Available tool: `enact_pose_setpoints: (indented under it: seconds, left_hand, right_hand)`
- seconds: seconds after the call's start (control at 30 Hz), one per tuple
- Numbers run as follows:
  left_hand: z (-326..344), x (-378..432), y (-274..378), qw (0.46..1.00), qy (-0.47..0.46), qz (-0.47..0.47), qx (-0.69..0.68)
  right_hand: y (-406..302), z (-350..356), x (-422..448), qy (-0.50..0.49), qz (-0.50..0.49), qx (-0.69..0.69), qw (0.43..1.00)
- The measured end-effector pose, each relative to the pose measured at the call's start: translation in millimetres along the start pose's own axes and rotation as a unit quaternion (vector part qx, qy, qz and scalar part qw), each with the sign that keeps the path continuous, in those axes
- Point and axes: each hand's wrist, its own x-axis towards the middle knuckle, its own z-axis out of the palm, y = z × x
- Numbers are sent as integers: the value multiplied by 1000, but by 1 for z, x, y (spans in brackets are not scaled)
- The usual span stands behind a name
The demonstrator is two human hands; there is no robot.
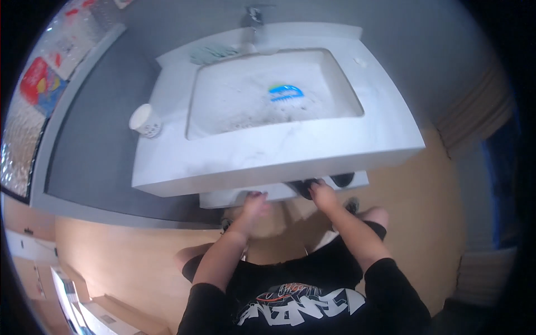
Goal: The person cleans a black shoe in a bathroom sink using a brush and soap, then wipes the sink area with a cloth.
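Below the front edge of the white countertop, my right hand (pixel 323 196) grips a dark shoe (pixel 302 188) at a low white shelf (pixel 276 191). A second dark item, seemingly the other shoe (pixel 343 179), rests on the shelf to the right, partly covered by the countertop. My left hand (pixel 256 204) hovers at the shelf's front edge, blurred, its fingers loosely apart and nothing visible in them. In the white sink (pixel 217 96), a blue scrub brush (pixel 286 93) lies bristles down among suds and dark specks.
A paper cup (pixel 145 120) stands at the countertop's (pixel 268 153) left edge. Pale green gloves or a cloth (pixel 214 53) lie behind the sink, left of the faucet (pixel 254 19). A small white object (pixel 360 62) sits at back right. Both my feet are on the tan floor (pixel 138 247).
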Motion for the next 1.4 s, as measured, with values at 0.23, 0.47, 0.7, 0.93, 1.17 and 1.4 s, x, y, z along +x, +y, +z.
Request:
enact_pose_setpoints:
  seconds: [0.23,0.47,0.7,0.93,1.17,1.4]
  left_hand:
    - [-78,-137,76,968,-81,183,149]
    - [-113,-219,184,882,74,428,183]
    - [-101,-170,227,558,274,605,498]
    - [-102,-153,216,573,295,587,489]
    - [-120,-133,201,529,224,629,525]
    - [-111,-142,211,601,210,582,506]
  right_hand:
    - [46,38,-1,2,81,-11,997]
    - [-101,-132,-5,-213,-141,-42,966]
    - [-216,-284,40,-143,-247,91,954]
    - [-281,-245,234,47,-234,15,971]
    - [-330,-212,369,54,-100,-32,993]
    - [-334,-188,416,76,-126,-45,988]
